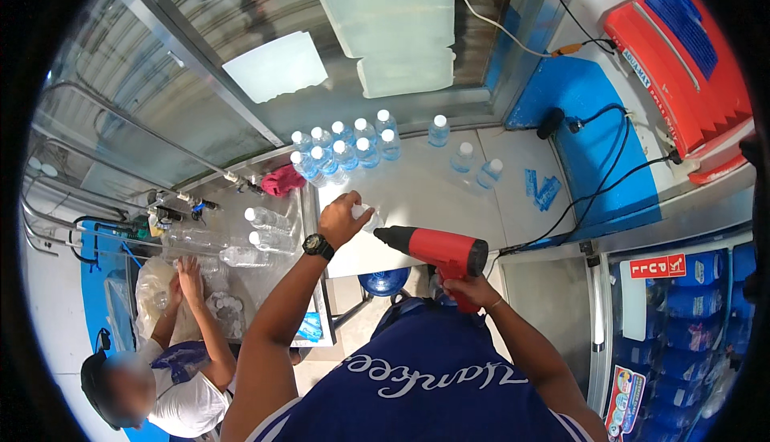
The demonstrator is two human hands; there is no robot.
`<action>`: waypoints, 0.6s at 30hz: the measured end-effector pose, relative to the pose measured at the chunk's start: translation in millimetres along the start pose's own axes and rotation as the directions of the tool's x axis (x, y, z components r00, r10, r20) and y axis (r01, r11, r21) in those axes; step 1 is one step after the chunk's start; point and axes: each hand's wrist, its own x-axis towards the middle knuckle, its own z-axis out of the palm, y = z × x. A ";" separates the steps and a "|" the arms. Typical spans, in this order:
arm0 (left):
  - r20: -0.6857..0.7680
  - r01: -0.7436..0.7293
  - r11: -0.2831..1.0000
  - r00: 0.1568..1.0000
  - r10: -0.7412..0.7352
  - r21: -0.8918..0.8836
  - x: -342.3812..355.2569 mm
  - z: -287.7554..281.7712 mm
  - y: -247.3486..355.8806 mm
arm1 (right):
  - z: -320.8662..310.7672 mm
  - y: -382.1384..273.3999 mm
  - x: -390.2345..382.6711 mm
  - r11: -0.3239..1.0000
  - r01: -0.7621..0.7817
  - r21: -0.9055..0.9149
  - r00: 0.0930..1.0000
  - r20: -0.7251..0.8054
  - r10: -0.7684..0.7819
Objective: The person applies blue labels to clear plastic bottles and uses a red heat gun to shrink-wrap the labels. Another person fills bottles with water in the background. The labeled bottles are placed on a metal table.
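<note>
My left hand (341, 219), with a black watch on its wrist, is closed around the cap end of a small clear bottle (373, 219) over the white table. My right hand (475, 290) grips a red heat gun (439, 249) by its handle. The gun's black nozzle points left, close to the bottle. Beyond my left hand stands a cluster of small water bottles (345, 153) with white caps and blue labels. Three similar bottles (464, 157) stand apart to the right. Flat blue label sleeves (547, 193) lie near the table's right side.
At the left, a co-worker's hands (189, 281) are over a clear plastic bag (156, 289) beside a metal sink counter. Unlabelled bottles (269, 220) and a red cloth (282, 180) lie there. Black cables (597, 193) run along the right wall below a red box (682, 65).
</note>
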 end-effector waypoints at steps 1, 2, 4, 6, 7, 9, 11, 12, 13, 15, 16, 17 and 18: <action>-0.046 -0.014 1.000 0.999 0.015 0.018 -1.0 -1.3 -6.6 | 2.9 -1.2 4.9 0.999 0.031 0.019 0.998 0.053 -0.032; -0.084 -0.003 1.000 0.996 0.003 0.001 7.1 -4.2 -15.8 | 4.2 -5.3 17.2 0.995 0.060 -0.074 0.998 0.022 -0.058; -0.101 0.066 0.997 0.993 -0.068 -0.028 9.9 -10.3 -33.0 | 9.5 -6.0 27.1 0.971 0.101 -0.215 0.995 -0.002 -0.104; -0.156 0.136 0.989 0.980 -0.127 0.051 16.5 -16.9 -53.8 | 13.3 -5.2 29.0 0.973 0.099 -0.209 0.995 -0.002 -0.102; -0.191 0.161 0.982 0.972 -0.141 0.096 20.0 -19.7 -65.2 | 13.8 -5.2 28.8 0.973 0.088 -0.214 0.996 -0.013 -0.093; -0.233 0.245 0.957 0.950 -0.206 0.153 28.7 -22.8 -88.9 | 13.5 -5.2 24.9 0.977 0.078 -0.198 0.997 -0.007 -0.080; -0.296 0.284 0.946 0.928 -0.228 0.159 37.1 -25.8 -112.1 | 12.0 -6.6 18.9 0.980 0.077 -0.183 0.997 -0.017 -0.082; -0.308 0.310 0.939 0.917 -0.254 0.149 42.3 -27.7 -121.9 | 10.5 -7.6 14.4 0.981 0.081 -0.177 0.996 -0.031 -0.088; -0.344 0.333 0.934 0.899 -0.272 0.131 43.0 -29.2 -128.7 | 8.5 -8.7 9.5 0.982 0.085 -0.171 0.994 -0.047 -0.094; -0.414 0.359 0.926 0.865 -0.283 0.117 43.1 -32.6 -132.2 | 1.5 -11.5 -5.1 0.968 0.108 -0.228 0.988 -0.087 -0.130; -0.413 0.390 0.917 0.851 -0.325 0.083 42.8 -31.4 -127.0 | -3.2 -12.6 -12.8 0.958 0.133 -0.253 0.982 -0.094 -0.162; -0.444 0.406 0.903 0.841 -0.308 0.143 40.0 -30.9 -117.5 | -8.8 -13.1 -21.2 0.961 0.106 -0.256 0.979 -0.141 -0.146; -0.521 0.411 0.896 0.809 -0.273 0.167 38.8 -29.5 -103.7 | -14.0 -12.6 -31.7 0.962 0.098 -0.254 0.975 -0.168 -0.144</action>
